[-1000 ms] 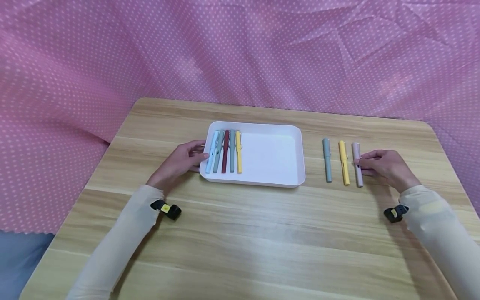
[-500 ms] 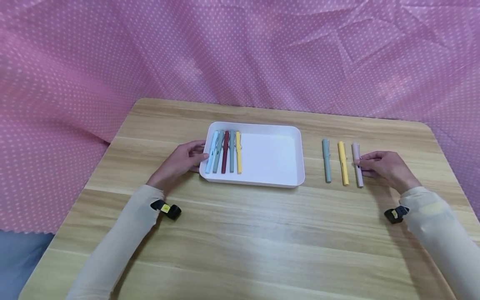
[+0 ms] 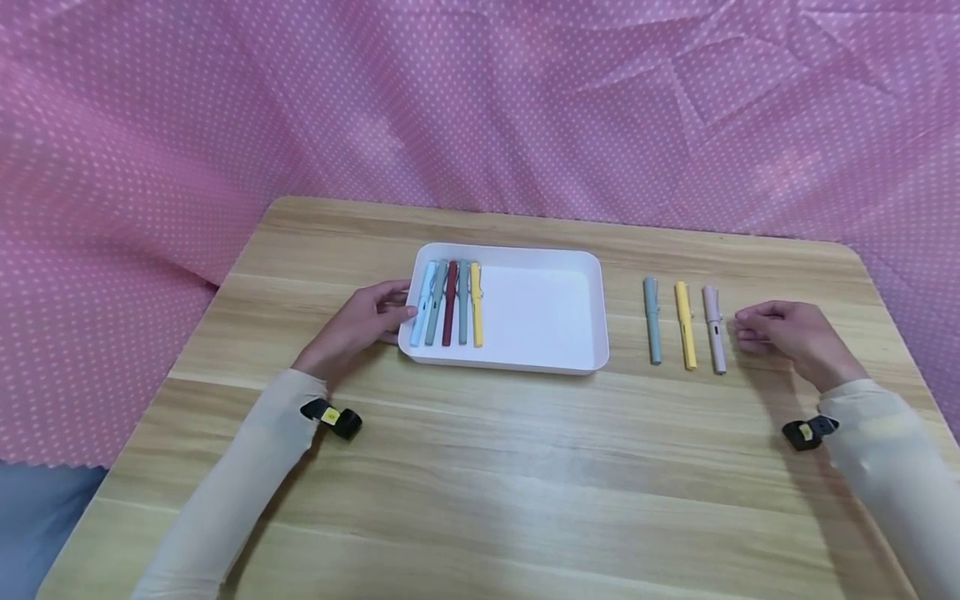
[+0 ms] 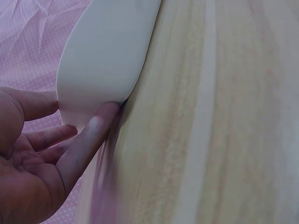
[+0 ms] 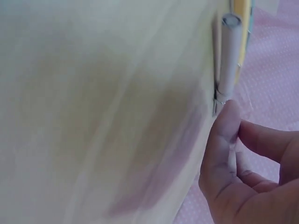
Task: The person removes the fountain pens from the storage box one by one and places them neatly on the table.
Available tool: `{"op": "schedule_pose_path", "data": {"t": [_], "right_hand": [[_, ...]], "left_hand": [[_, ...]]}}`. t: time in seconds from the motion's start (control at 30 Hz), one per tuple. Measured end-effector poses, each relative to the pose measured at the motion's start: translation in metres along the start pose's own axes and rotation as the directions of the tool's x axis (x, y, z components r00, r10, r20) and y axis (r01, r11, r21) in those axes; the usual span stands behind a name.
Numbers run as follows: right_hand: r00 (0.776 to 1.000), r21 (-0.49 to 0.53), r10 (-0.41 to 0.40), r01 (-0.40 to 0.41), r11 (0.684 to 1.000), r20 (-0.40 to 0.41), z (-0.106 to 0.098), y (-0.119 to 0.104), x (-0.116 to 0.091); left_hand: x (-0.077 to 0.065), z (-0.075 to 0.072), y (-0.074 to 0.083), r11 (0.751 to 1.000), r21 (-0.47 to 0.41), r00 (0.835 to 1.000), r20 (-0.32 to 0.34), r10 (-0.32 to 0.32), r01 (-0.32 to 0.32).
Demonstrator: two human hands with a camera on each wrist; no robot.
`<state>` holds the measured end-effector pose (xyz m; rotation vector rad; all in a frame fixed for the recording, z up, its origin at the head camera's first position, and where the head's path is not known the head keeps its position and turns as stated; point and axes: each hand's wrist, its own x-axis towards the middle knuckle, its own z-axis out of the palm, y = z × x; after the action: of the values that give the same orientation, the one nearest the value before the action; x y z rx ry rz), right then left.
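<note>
In the head view my left hand [image 3: 363, 321] rests against the left end of a white tray [image 3: 543, 358], its thumb at the rim. The left wrist view shows the fingers [image 4: 96, 128] spread and touching the tray's outer wall [image 4: 105, 56]. My right hand [image 3: 795, 333] hovers just right of a lilac pen [image 3: 715, 329] lying on the table. In the right wrist view its thumb and index finger come close together beside the pen's clip end, holding nothing. Left of the lilac pen lie a yellow pen [image 3: 686, 325] and a blue-grey pen [image 3: 652, 321], roughly parallel.
Along the tray's left side several capped pens lie side by side: light blue [image 3: 423, 304], grey-green [image 3: 436, 302], dark red [image 3: 449, 304], another grey-green [image 3: 463, 302] and yellow [image 3: 477, 305]. Behind the wooden table [image 3: 480, 467] hangs a pink dotted cloth [image 3: 480, 108].
My right hand has let go of the lilac pen and moved a little to the right. The pen stays on the table. The left hand and tray look unchanged.
</note>
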<state>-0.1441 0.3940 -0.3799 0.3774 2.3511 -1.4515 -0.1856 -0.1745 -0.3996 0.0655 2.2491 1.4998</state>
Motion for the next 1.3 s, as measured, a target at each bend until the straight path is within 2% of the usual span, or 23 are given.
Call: {"op": "schedule_pose_path", "data": {"t": [0.17,0.3,0.37,0.53,0.73,0.93,1.1,1.3], "right_hand": [[0.999,0.104,-0.043,0.046,0.994,-0.03,-0.01,-0.004,-0.007],[0.996,0.239,-0.091,0.091,0.967,-0.01,-0.012,-0.012,-0.01],[0.994,0.26,-0.107,0.101,0.96,0.007,-0.01,-0.017,-0.011],[0.99,0.21,-0.135,0.123,0.97,0.04,-0.001,-0.031,-0.013],[0.98,0.177,-0.184,0.169,0.97,0.076,0.008,-0.05,-0.012],[0.973,0.114,-0.187,0.172,0.978,0.134,0.017,-0.068,-0.01],[0.969,0.131,-0.186,0.166,0.977,0.164,0.029,-0.084,-0.009],[0.951,0.162,-0.243,0.213,0.963,0.191,0.045,-0.104,-0.005]], "left_hand": [[0.001,-0.001,0.002,1.0,0.005,1.0,-0.005,-0.01,0.01],[0.002,-0.001,0.003,1.0,-0.002,1.0,-0.008,-0.004,0.004],[0.002,-0.001,0.003,1.0,-0.022,1.0,-0.007,0.003,-0.003],[0.001,0.0,0.002,0.999,-0.052,1.0,0.001,0.012,-0.011],[0.001,0.001,0.002,0.999,-0.046,1.0,0.005,0.008,-0.008],[-0.001,0.001,0.003,0.999,-0.044,1.0,0.004,0.015,-0.015],[-0.001,0.001,0.003,0.999,-0.051,1.0,0.005,0.006,-0.006],[-0.001,0.001,0.001,0.998,-0.056,1.0,0.001,0.006,-0.006]]}}
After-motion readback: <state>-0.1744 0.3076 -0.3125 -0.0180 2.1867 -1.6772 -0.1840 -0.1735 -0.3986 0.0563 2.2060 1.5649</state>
